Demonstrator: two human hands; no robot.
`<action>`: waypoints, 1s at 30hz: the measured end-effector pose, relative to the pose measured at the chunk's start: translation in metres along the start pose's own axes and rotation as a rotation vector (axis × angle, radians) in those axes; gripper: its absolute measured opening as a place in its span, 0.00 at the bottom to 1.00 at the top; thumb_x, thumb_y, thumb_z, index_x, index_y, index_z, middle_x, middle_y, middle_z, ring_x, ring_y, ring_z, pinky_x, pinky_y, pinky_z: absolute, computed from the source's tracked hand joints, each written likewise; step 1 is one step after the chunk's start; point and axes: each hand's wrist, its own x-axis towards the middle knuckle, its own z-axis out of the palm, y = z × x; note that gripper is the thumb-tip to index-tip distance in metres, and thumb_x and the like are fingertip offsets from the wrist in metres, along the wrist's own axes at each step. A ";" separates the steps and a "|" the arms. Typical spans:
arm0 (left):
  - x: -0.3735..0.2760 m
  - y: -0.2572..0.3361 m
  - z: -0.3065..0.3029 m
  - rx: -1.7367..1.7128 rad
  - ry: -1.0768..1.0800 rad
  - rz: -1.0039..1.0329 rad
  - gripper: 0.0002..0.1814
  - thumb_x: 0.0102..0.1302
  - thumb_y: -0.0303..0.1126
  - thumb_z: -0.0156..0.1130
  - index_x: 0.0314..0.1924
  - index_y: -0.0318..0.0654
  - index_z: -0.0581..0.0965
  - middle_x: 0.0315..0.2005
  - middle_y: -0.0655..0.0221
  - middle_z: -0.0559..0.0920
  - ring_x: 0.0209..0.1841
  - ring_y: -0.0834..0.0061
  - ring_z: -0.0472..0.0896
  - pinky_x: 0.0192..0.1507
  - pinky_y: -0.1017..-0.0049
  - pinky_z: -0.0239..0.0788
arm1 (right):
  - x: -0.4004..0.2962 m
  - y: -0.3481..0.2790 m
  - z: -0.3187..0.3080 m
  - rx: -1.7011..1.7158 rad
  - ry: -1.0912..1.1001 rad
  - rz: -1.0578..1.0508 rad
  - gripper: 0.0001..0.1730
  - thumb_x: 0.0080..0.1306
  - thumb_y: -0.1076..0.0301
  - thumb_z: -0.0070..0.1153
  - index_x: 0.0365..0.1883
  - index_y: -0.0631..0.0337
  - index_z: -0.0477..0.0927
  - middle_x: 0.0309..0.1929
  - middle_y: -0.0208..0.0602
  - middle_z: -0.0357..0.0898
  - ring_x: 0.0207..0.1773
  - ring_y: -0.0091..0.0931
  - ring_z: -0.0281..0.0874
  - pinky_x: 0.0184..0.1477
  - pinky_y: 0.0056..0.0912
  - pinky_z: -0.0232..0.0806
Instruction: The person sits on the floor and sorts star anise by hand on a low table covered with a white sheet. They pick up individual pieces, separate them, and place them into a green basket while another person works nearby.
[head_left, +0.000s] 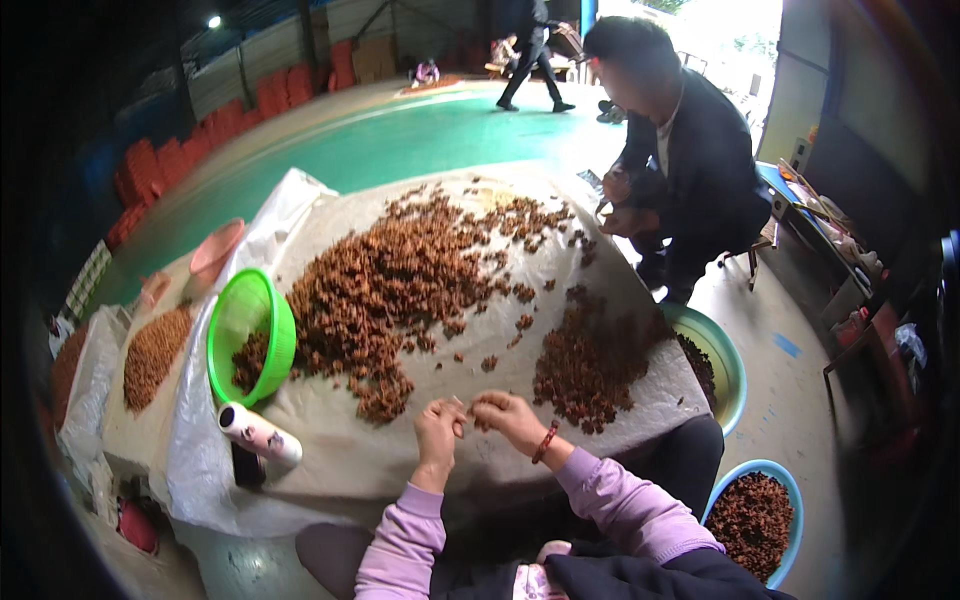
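My left hand (441, 435) and my right hand (507, 420) are close together above the near part of a sheet-covered table (360, 465). Their fingertips are pinched around something too small to make out; whether each hand holds a piece cannot be told. A red bead bracelet (546, 442) circles my right wrist. Beyond my hands spreads a big heap of brown star anise pods (397, 277), with single pods scattered around it. A smaller, darker heap (585, 367) lies to the right of my right hand. At the left, a green plastic basket (283, 345) tilts on its side with some pods inside.
A white patterned bottle (262, 435) lies before the basket. Blue-rimmed basins of pods (796, 517) stand on the floor at right. Another person (697, 150) sits at the table's far right; someone walks behind. Left are a pink basket (217, 247) and a reddish-brown heap (157, 356).
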 end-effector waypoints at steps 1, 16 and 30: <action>0.001 -0.002 -0.001 -0.013 0.054 -0.033 0.10 0.72 0.30 0.57 0.31 0.38 0.76 0.20 0.76 0.75 0.18 0.87 0.67 0.20 0.83 0.60 | -0.002 -0.007 0.003 0.001 0.174 -0.013 0.13 0.71 0.65 0.57 0.46 0.67 0.80 0.35 0.29 0.80 0.34 0.19 0.76 0.39 0.23 0.71; 0.057 0.030 -0.102 1.372 0.296 0.625 0.18 0.69 0.33 0.51 0.20 0.39 0.76 0.19 0.61 0.78 0.23 0.66 0.77 0.26 0.64 0.70 | 0.009 0.015 0.014 -1.141 0.180 -0.521 0.17 0.64 0.75 0.57 0.52 0.61 0.78 0.55 0.41 0.76 0.57 0.41 0.73 0.57 0.41 0.68; 0.105 0.023 -0.081 0.900 0.038 0.210 0.09 0.60 0.33 0.64 0.28 0.34 0.82 0.21 0.71 0.83 0.25 0.79 0.77 0.30 0.75 0.68 | -0.010 0.007 -0.008 -1.076 0.304 -0.461 0.09 0.65 0.77 0.55 0.43 0.62 0.82 0.44 0.42 0.81 0.47 0.40 0.79 0.49 0.37 0.72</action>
